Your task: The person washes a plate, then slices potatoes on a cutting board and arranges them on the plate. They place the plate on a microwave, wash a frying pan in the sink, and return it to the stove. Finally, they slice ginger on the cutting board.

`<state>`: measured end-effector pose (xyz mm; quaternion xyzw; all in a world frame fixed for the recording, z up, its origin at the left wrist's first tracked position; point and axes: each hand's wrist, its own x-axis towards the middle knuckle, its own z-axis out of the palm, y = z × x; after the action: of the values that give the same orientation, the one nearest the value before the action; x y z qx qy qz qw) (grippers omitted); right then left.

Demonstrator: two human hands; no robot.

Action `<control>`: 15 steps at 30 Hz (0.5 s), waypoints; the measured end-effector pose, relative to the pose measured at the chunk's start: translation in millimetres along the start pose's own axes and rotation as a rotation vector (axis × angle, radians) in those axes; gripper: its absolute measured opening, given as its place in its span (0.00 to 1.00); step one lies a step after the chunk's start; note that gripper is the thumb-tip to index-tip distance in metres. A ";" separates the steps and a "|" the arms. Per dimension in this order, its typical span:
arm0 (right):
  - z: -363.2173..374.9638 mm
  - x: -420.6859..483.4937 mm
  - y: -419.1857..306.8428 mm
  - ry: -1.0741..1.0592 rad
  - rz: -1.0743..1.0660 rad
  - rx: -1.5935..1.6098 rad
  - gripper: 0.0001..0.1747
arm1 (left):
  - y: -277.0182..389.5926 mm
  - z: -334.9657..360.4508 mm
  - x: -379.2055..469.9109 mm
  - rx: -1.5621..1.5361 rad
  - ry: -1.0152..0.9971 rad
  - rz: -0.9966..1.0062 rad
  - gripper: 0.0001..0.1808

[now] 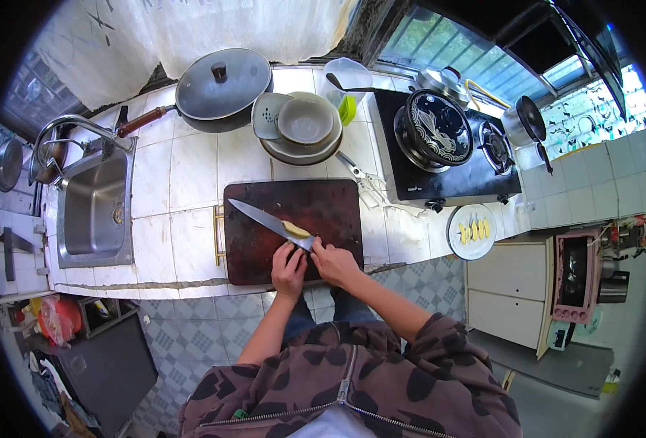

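Note:
A kitchen knife [261, 218] is in my right hand [335, 265], which is closed around its handle. Its blade points to the far left over a dark red-brown cutting board [251, 252]. One pale yellow slice of food [296, 229] rests against the blade near the heel. My left hand [289, 272] is at the board's near edge, fingertips bent close to the blade's heel. Whether those fingers hold a piece of food is hidden. Off to the right, a white plate [456, 244] carries several similar yellow pieces.
Behind the board stand stacked bowls [305, 121] and a lidded frying pan [221, 90]. Kitchen scissors [350, 163] lie right of the bowls. A black gas stove [410, 183] bears a dark patterned pot [440, 126]. At left is a steel sink [90, 211].

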<state>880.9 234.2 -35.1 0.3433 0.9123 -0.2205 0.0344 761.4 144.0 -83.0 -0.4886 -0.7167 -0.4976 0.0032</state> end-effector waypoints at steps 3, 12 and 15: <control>-6.4 3.3 1.4 -0.026 0.001 0.019 0.23 | -1.0 -1.7 -2.7 -0.009 -0.023 0.005 0.13; -19.0 -14.6 9.9 0.189 -0.107 -0.158 0.31 | 28.9 -42.9 50.6 0.173 -0.049 0.004 0.15; -23.0 -17.3 12.8 0.226 -0.134 -0.196 0.31 | 32.9 -52.8 85.2 0.223 -0.306 0.139 0.16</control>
<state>904.3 242.0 -15.5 0.2992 0.9484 -0.0923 -0.0500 714.6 166.5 8.8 -0.6037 -0.7240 -0.3334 -0.0172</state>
